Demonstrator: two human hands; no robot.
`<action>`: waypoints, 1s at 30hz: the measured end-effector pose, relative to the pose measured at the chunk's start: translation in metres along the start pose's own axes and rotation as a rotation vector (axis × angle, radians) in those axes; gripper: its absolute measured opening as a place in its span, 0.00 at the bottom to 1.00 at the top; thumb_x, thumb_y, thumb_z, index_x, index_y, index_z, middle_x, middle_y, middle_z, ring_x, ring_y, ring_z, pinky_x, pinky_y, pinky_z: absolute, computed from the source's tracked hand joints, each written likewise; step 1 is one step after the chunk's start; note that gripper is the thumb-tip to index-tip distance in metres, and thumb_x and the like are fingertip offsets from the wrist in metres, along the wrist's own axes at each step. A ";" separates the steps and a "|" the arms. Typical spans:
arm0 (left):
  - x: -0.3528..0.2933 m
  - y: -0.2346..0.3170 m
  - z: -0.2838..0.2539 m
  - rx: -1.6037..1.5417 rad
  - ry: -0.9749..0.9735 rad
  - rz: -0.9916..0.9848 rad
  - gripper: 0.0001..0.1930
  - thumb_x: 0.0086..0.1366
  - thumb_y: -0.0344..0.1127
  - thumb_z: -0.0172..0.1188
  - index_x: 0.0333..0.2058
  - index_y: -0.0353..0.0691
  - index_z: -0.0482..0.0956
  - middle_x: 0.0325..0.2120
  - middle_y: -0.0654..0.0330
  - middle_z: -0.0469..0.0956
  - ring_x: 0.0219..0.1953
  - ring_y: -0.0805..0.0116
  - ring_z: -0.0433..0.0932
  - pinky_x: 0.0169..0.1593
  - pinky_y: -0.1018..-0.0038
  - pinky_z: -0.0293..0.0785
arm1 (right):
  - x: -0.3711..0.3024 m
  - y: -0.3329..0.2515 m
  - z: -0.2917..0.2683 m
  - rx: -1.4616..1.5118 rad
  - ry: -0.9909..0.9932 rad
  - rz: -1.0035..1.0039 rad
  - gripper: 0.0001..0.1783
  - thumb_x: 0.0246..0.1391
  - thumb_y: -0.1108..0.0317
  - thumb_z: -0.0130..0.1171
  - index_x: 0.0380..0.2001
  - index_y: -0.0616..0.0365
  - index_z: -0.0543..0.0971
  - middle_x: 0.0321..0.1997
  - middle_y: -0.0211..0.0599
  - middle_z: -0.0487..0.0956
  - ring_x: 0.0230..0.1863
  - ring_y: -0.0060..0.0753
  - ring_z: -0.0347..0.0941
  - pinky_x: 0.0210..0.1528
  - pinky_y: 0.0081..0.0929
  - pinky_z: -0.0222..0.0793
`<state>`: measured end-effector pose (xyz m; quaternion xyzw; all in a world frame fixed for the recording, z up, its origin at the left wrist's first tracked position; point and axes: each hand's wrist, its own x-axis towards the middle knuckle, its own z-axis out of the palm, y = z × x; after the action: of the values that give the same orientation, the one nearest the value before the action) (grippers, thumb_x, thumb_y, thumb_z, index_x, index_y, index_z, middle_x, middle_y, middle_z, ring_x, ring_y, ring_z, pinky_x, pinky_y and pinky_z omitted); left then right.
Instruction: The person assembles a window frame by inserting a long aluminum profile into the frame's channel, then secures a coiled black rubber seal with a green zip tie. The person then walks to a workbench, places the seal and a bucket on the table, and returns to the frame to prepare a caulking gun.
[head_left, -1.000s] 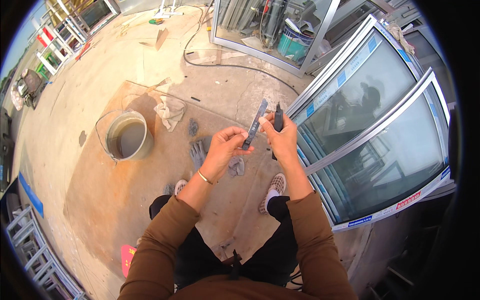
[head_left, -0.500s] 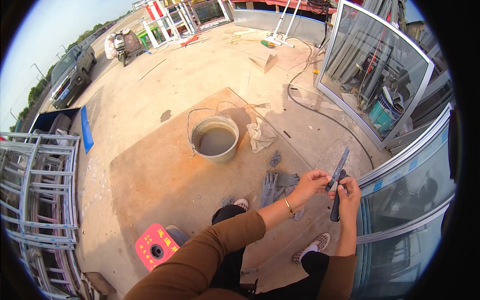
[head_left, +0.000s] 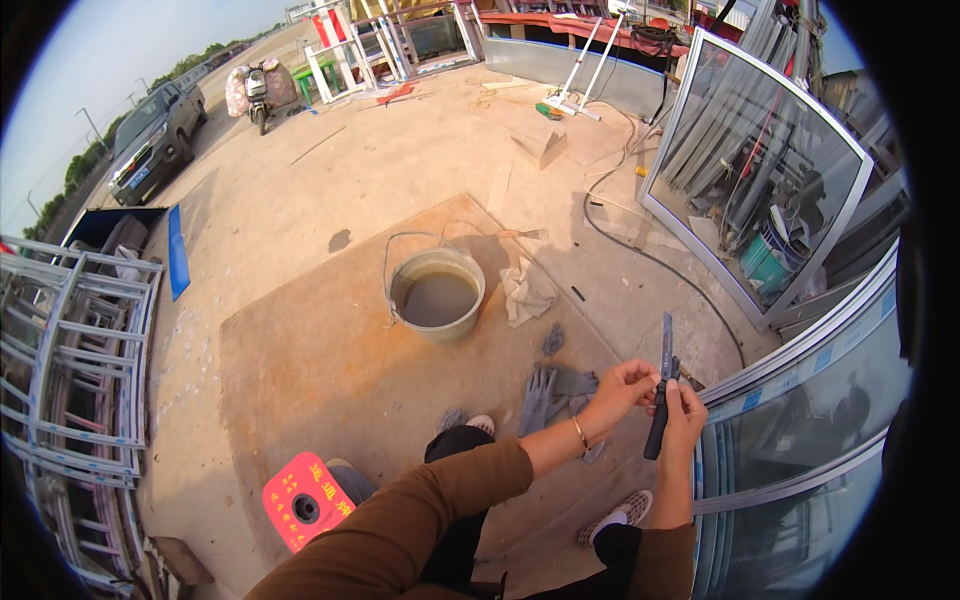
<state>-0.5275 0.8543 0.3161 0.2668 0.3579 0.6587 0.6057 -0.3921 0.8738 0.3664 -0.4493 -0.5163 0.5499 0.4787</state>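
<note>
My right hand [head_left: 684, 415] is closed round the black handle of a tool [head_left: 657, 430]. From its upper end a long, narrow grey blade [head_left: 667, 340] points away from me. My left hand [head_left: 622, 395] pinches at the blade's lower end, its fingertips beside those of the right; what exactly they grip there is partly hidden. Beyond my left wrist, grey work gloves [head_left: 540, 398] lie on a brown board [head_left: 300, 350]. A bucket [head_left: 437, 293] of murky water stands farther off, with a pale cloth [head_left: 528, 292] and a clump of steel wool [head_left: 553, 340] to its right.
Glass panes [head_left: 800, 440] lean close on my right, with a framed glass panel [head_left: 755, 170] beyond. A dark hose [head_left: 650, 240] curves over the concrete. White-and-grey frames [head_left: 75, 350] are stacked at the left. A red-faced spool [head_left: 300, 500] sits near my legs.
Both hands have shifted slightly left with the tool. The blade, tilted rightward before, now stands nearly in line with the handle. My view has tipped up a little.
</note>
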 end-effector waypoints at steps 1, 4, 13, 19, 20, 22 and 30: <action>0.000 0.000 0.000 0.005 -0.002 0.014 0.05 0.74 0.35 0.65 0.42 0.42 0.83 0.35 0.69 0.83 0.37 0.82 0.80 0.43 0.79 0.78 | 0.000 -0.001 0.000 -0.029 -0.002 -0.009 0.12 0.70 0.68 0.61 0.35 0.66 0.85 0.29 0.30 0.83 0.27 0.18 0.77 0.31 0.20 0.74; -0.001 0.002 0.001 0.037 0.007 0.033 0.05 0.74 0.35 0.65 0.42 0.41 0.83 0.35 0.68 0.83 0.36 0.81 0.80 0.43 0.79 0.78 | 0.001 -0.002 -0.002 -0.005 -0.017 0.008 0.12 0.70 0.68 0.61 0.34 0.65 0.85 0.29 0.30 0.83 0.26 0.18 0.76 0.30 0.20 0.73; -0.003 0.006 0.001 0.123 -0.019 0.090 0.05 0.74 0.34 0.65 0.42 0.39 0.83 0.33 0.68 0.82 0.35 0.81 0.78 0.42 0.80 0.76 | 0.001 -0.005 -0.004 -0.001 0.006 0.049 0.10 0.69 0.70 0.62 0.34 0.66 0.85 0.29 0.32 0.84 0.26 0.19 0.77 0.30 0.19 0.74; -0.003 0.006 0.005 0.179 -0.023 0.182 0.08 0.74 0.36 0.65 0.43 0.37 0.83 0.33 0.69 0.81 0.35 0.81 0.76 0.41 0.79 0.76 | 0.002 -0.008 -0.008 0.007 -0.045 0.012 0.09 0.70 0.70 0.61 0.38 0.65 0.84 0.32 0.35 0.85 0.29 0.25 0.81 0.33 0.22 0.78; -0.002 0.006 0.006 0.199 -0.010 0.207 0.09 0.74 0.37 0.65 0.44 0.37 0.83 0.33 0.69 0.81 0.35 0.81 0.76 0.41 0.79 0.75 | 0.001 -0.009 -0.009 0.024 -0.059 0.023 0.09 0.71 0.69 0.60 0.40 0.65 0.83 0.34 0.36 0.85 0.30 0.25 0.82 0.33 0.23 0.80; -0.002 0.008 0.009 0.169 0.102 0.203 0.10 0.76 0.39 0.63 0.45 0.38 0.82 0.32 0.70 0.79 0.35 0.82 0.76 0.42 0.80 0.75 | 0.001 -0.012 -0.012 0.091 -0.092 0.056 0.10 0.72 0.67 0.59 0.41 0.64 0.83 0.36 0.37 0.85 0.32 0.27 0.83 0.35 0.24 0.82; -0.003 0.021 0.003 -0.094 -0.275 -0.155 0.12 0.78 0.44 0.61 0.49 0.43 0.83 0.31 0.75 0.77 0.34 0.84 0.74 0.44 0.79 0.75 | -0.003 -0.028 -0.020 0.290 -0.263 0.158 0.10 0.72 0.66 0.59 0.42 0.63 0.81 0.42 0.41 0.87 0.35 0.28 0.84 0.40 0.27 0.83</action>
<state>-0.5378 0.8516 0.3344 0.2973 0.2598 0.5834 0.7097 -0.3704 0.8740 0.3932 -0.3391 -0.4532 0.7081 0.4221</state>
